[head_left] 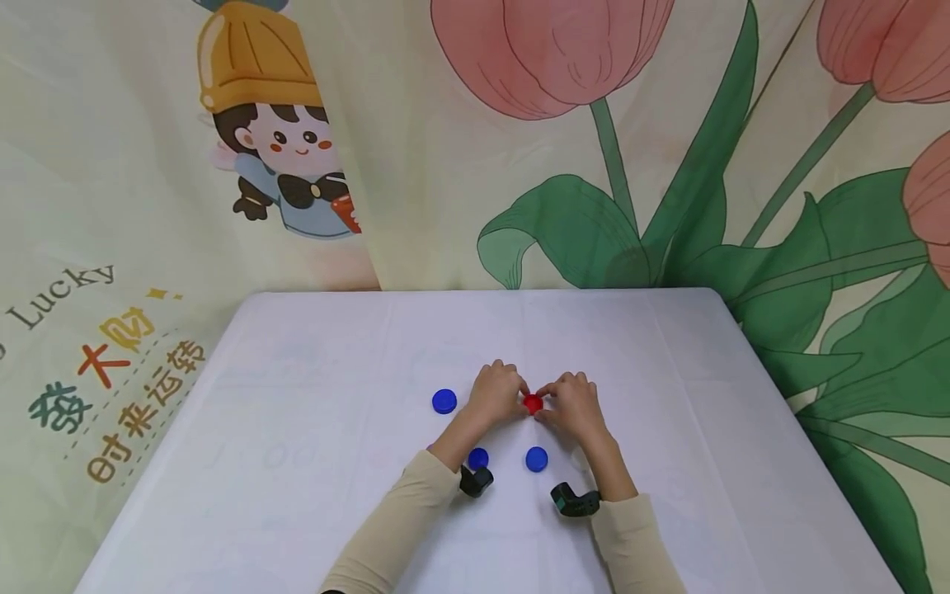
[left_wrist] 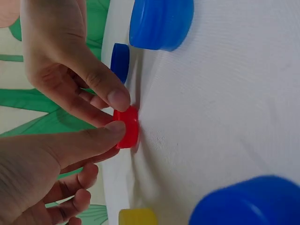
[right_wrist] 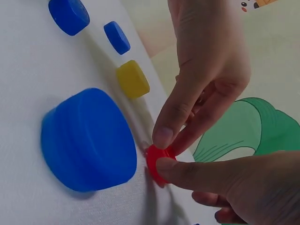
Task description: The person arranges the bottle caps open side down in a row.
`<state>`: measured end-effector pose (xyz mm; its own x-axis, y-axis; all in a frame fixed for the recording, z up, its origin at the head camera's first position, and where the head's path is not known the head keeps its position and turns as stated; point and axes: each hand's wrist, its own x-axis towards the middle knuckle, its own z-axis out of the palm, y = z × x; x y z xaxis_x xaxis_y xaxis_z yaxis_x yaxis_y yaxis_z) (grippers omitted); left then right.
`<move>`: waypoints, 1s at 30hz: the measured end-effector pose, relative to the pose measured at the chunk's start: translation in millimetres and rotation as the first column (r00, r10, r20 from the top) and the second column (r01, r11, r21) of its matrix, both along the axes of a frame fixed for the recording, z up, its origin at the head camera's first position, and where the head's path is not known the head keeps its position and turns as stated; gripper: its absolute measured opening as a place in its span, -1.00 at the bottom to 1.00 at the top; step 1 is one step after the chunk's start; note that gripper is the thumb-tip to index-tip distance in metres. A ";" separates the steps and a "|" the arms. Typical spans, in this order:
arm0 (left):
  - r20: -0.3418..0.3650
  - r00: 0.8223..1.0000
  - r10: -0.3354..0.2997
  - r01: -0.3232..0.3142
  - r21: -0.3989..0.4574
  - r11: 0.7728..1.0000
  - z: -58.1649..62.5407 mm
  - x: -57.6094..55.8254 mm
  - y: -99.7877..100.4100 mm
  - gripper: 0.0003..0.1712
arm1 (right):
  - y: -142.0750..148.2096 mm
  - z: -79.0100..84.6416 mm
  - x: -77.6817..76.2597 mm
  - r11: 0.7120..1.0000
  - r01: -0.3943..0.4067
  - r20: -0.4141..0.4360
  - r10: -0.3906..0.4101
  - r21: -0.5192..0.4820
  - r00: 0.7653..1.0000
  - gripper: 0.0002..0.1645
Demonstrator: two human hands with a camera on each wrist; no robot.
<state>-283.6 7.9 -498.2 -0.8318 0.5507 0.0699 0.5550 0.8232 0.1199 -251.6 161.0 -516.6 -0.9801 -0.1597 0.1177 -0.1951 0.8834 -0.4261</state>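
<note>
Both hands pinch a small red bottle cap (head_left: 533, 404) from opposite sides, low over the white table. My left hand (head_left: 496, 394) has thumb and forefinger at its left side; my right hand (head_left: 579, 406) grips the right side the same way. In the left wrist view, both thumb tips overlap the red cap (left_wrist: 133, 126). The other fingers are bent away from it. From the right wrist, part of the red cap (right_wrist: 153, 164) shows beside the thumbs.
Blue caps (head_left: 444, 401) lie on the table, one left of the hands. Nearer are another blue cap (head_left: 478, 458) beside the left forearm and a blue cap (head_left: 536, 459) between the arms. A yellow cap (right_wrist: 132, 78) shows in both wrist views. A printed backdrop (head_left: 416, 165) hangs behind.
</note>
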 end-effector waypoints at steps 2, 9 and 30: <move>0.020 1.000 -0.010 0.009 0.040 0.999 0.1 -0.5 -2.7 -0.73 | 1.0 1.2 1.4 1.000 -0.011 -0.025 0.011 -0.005 1.000 -0.65; 0.104 0.991 -0.081 0.049 0.280 0.959 18.6 3.1 -21.2 -0.69 | 9.3 22.4 11.0 0.988 -0.069 -0.127 0.051 -0.141 0.991 -0.64; -0.084 0.978 -0.189 0.186 0.755 0.628 80.9 47.8 -41.1 -0.69 | 21.0 88.0 45.6 0.883 -0.369 -0.552 0.161 -0.289 0.818 -0.57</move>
